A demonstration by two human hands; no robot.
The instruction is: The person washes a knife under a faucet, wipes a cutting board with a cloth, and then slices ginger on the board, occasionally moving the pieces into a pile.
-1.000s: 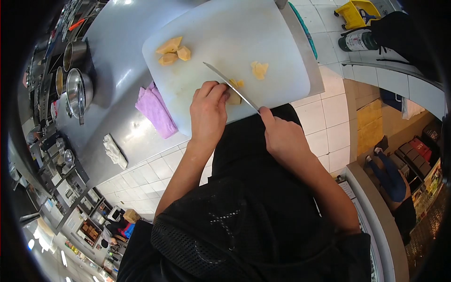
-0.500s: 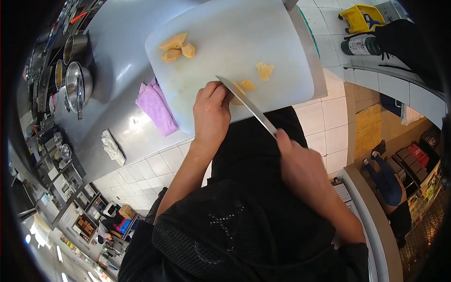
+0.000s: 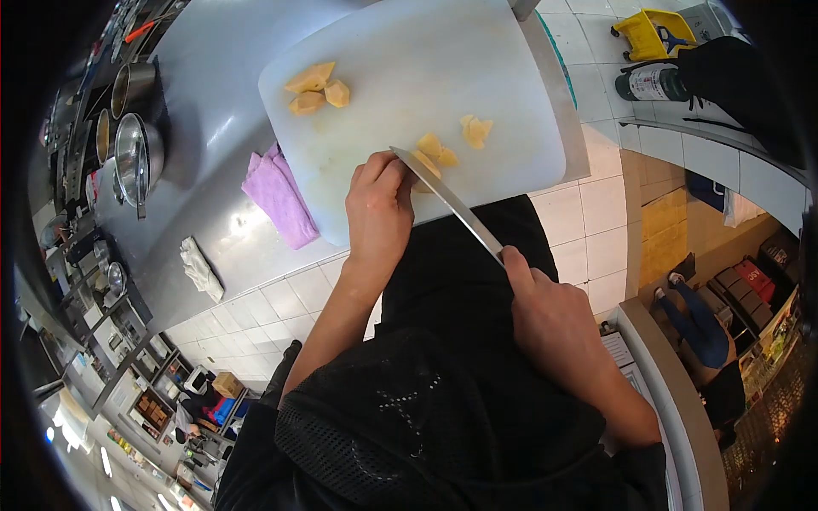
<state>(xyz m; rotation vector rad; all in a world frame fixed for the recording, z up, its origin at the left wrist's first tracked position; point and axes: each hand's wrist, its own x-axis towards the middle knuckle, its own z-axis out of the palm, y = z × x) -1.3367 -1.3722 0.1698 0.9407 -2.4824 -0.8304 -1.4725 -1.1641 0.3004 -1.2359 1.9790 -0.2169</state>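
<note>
A white cutting board (image 3: 409, 68) lies on a steel counter (image 3: 213, 102). My left hand (image 3: 379, 209) presses down on a yellow food piece (image 3: 424, 166) at the board's near edge, mostly hidden under my fingers. My right hand (image 3: 545, 311) grips the handle of a long knife (image 3: 443, 200), whose blade tip rests right beside my left fingers against that piece. Cut yellow chunks lie to the right of the blade (image 3: 436, 146), further right (image 3: 475, 129), and in a small group at the board's far left (image 3: 315, 87).
A pink cloth (image 3: 277, 196) sits left of the board, a white rag (image 3: 198, 266) further along the counter. Metal pots (image 3: 136, 153) stand at the far left. A dark bottle (image 3: 652, 81) and yellow bin (image 3: 652, 25) lie on the tiled floor at right.
My right hand has drawn the knife back toward my body, so the blade tip now sits at my left fingers. A cut chunk has come free to the right of the blade.
</note>
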